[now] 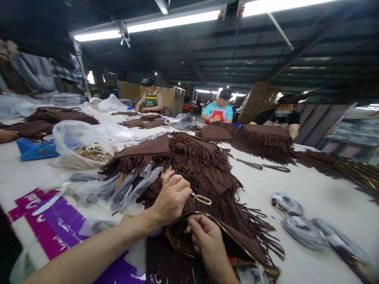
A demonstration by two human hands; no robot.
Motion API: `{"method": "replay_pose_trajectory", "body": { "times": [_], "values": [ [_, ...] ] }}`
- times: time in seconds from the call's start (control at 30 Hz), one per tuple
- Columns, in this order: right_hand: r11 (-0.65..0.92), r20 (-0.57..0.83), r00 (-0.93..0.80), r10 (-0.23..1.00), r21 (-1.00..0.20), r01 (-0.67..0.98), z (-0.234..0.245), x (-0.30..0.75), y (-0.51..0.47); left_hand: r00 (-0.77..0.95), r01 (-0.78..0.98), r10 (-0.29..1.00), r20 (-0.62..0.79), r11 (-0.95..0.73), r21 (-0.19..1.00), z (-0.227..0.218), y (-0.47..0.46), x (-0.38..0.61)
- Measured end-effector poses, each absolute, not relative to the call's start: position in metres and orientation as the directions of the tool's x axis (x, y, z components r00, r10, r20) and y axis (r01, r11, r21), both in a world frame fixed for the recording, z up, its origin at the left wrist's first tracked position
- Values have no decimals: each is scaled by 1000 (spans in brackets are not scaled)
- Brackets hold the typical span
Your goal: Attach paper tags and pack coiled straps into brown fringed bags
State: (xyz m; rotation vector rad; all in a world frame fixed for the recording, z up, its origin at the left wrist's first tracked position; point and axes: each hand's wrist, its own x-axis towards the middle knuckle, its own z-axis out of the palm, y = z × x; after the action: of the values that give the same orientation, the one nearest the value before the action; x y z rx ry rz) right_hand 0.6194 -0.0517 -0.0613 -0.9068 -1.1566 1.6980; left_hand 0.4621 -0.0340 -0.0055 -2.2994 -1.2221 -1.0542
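A brown fringed bag [237, 236] lies at the table's front with its gold zipper open, showing a dark interior with some red in it. Above the opening my left hand [173, 195] is closed, and a gold clasp [201, 199] sticks out from its fingers. My right hand [207, 240] reaches into the bag's mouth, thumb and fingers pinched together; what they hold is hidden. Behind the hands rises a pile of brown fringed bags [195, 157]. Straps in clear plastic sleeves [133, 185] lie beside my left hand.
Coiled wrapped straps [304, 232] lie at the right. A clear plastic bag with cords [94, 152] and a blue tray [37, 149] stand left. Purple printed plastic [63, 219] covers the front left. Several people work across the table [254, 185].
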Motion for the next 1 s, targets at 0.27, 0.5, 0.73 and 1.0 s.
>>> {"method": "replay_pose_trajectory", "body": {
  "times": [0.27, 0.5, 0.73, 1.0],
  "values": [
    [-209, -106, -371, 923, -946, -249, -60, 619, -54, 406, 813, 496, 767, -580, -56, -5, -39, 458],
    [-175, -85, -344, 935, -955, -238, -59, 617, -55, 497, 759, 532, 686, -649, -46, -9, -46, 457],
    [-170, -84, -350, 933, -960, -223, -66, 615, -53, 369, 654, 721, 586, -650, 387, -6, -52, 468],
    [451, 439, -102, 892, -872, 190, -77, 632, -69, 241, 692, 749, 617, -579, 432, -15, -38, 477]
  ]
}}
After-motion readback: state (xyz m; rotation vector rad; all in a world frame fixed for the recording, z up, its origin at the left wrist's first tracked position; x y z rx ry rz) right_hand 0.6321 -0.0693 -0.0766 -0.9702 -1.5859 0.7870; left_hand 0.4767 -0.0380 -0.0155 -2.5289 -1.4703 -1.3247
